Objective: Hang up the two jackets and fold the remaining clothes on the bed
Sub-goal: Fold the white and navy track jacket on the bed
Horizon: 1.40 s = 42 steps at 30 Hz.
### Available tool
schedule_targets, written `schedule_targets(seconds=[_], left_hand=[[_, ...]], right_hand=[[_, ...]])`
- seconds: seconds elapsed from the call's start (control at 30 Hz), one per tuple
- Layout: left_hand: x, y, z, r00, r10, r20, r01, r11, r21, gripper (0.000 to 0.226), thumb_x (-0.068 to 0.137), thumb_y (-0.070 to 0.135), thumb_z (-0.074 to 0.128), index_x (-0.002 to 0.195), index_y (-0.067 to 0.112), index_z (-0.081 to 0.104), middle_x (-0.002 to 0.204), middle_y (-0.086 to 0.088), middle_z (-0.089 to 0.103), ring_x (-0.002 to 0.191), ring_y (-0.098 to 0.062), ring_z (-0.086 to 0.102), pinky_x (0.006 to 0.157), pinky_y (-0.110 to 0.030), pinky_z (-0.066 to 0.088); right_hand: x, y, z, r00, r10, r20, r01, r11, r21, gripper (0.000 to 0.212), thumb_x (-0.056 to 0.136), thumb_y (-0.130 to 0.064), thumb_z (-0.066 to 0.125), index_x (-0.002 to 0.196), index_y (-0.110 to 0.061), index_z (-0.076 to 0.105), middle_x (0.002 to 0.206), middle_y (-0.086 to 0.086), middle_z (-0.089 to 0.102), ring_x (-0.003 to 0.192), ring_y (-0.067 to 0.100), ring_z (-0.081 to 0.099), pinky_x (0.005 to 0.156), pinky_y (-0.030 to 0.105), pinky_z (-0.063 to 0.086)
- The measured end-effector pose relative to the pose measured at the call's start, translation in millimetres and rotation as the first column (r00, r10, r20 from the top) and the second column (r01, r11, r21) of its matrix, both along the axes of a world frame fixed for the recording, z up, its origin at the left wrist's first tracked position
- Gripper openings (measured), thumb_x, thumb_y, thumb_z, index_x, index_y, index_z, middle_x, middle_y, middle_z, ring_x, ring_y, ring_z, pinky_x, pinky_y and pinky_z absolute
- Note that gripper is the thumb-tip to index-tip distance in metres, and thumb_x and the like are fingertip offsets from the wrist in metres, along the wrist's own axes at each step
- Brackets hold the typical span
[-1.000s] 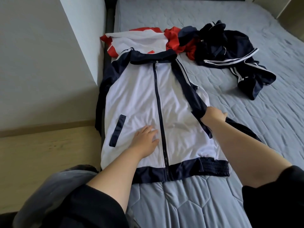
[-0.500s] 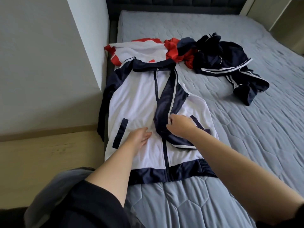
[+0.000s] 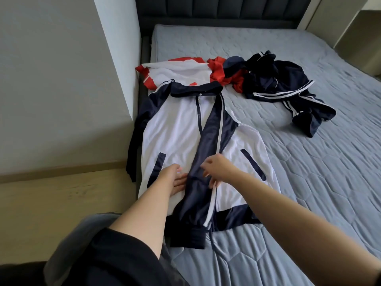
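Since a second ago the navy sleeve (image 3: 208, 162) has been drawn from 3 o'clock across the white jacket (image 3: 175, 129) at the bed's (image 3: 309, 162) near-left edge and laid along the zip, apparently released by the loosely spread right hand (image 3: 218, 170), while the flat left hand (image 3: 175, 178) presses the front, so folding is under way.

I see soft, even daylight, brightest over the bed (image 3: 309, 162) toward its right side, with no glare. Shadows are faint, gathering left of the bed along its edge. Wide-angle bending curves the lines far from the bed, and both hands look slightly motion-blurred.
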<state>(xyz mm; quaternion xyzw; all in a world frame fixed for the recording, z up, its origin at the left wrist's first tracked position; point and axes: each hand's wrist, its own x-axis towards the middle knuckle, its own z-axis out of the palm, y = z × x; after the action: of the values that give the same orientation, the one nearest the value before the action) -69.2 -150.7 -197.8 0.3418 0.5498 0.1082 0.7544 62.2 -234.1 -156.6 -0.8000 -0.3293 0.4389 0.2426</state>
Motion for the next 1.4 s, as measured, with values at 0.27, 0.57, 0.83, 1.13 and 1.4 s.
schedule_targets(seconds=[0.27,0.57,0.83,1.13,1.4], left_hand=[[-2.9,-8.1,-3.1,0.914,-0.288,-0.285,0.382,0.849,0.364,0.007,0.081,0.015,0.052,0.081,0.011,0.057,0.076,-0.009,0.056,0.070,-0.025,0.052,0.065,-0.031,0.044],[-16.2,5.6,16.1,0.968,-0.102,-0.230,0.146,0.972,0.184,0.021,0.090,0.011,0.045,0.074,0.012,0.058,0.067,-0.006,0.059,0.055,-0.018,0.050,0.053,-0.023,0.034],[-14.6,-9.5,16.1,0.859,-0.370,-0.353,0.471,0.843,0.262,0.016,0.091,0.015,0.048,0.079,0.014,0.058,0.077,-0.003,0.064,0.063,-0.012,0.057,0.057,-0.022,0.041],[-2.9,-40.4,-3.7,0.423,-0.426,-0.800,0.896,0.327,0.300,0.069,0.072,0.067,0.059,0.114,0.012,0.059,0.113,-0.007,0.061,0.105,-0.026,0.059,0.079,-0.031,0.046],[8.2,-57.3,-20.5,0.192,-0.322,-0.927,0.980,0.111,0.164,0.061,0.079,0.050,0.062,0.127,0.014,0.053,0.129,-0.005,0.040,0.121,-0.023,0.043,0.096,-0.032,0.039]], right_hand=[[10.7,-15.7,-38.1,0.913,-0.406,-0.046,0.409,0.908,0.094,0.017,0.084,-0.003,0.054,0.067,-0.004,0.055,0.062,0.012,0.056,0.054,0.024,0.052,0.057,0.031,0.047],[-16.8,12.5,-26.7,0.716,-0.139,-0.684,0.366,0.909,0.198,0.024,0.093,0.001,0.051,0.111,-0.014,0.054,0.104,0.006,0.067,0.102,0.018,0.062,0.094,0.032,0.047],[-5.9,-12.4,-64.5,0.636,-0.569,-0.521,0.708,0.700,0.099,0.015,0.091,0.010,0.045,0.092,0.001,0.056,0.068,0.014,0.058,0.045,0.014,0.058,0.043,0.019,0.049],[-5.9,-11.8,-83.3,0.651,-0.503,-0.568,0.619,0.785,0.014,0.022,0.095,-0.003,0.050,0.073,-0.007,0.052,0.047,0.000,0.050,0.035,0.007,0.046,0.044,0.021,0.038],[3.9,-3.9,-87.9,0.614,-0.576,-0.540,0.638,0.765,-0.092,0.016,0.092,-0.002,0.054,0.076,-0.003,0.056,0.072,0.010,0.057,0.064,0.019,0.052,0.064,0.027,0.046]])
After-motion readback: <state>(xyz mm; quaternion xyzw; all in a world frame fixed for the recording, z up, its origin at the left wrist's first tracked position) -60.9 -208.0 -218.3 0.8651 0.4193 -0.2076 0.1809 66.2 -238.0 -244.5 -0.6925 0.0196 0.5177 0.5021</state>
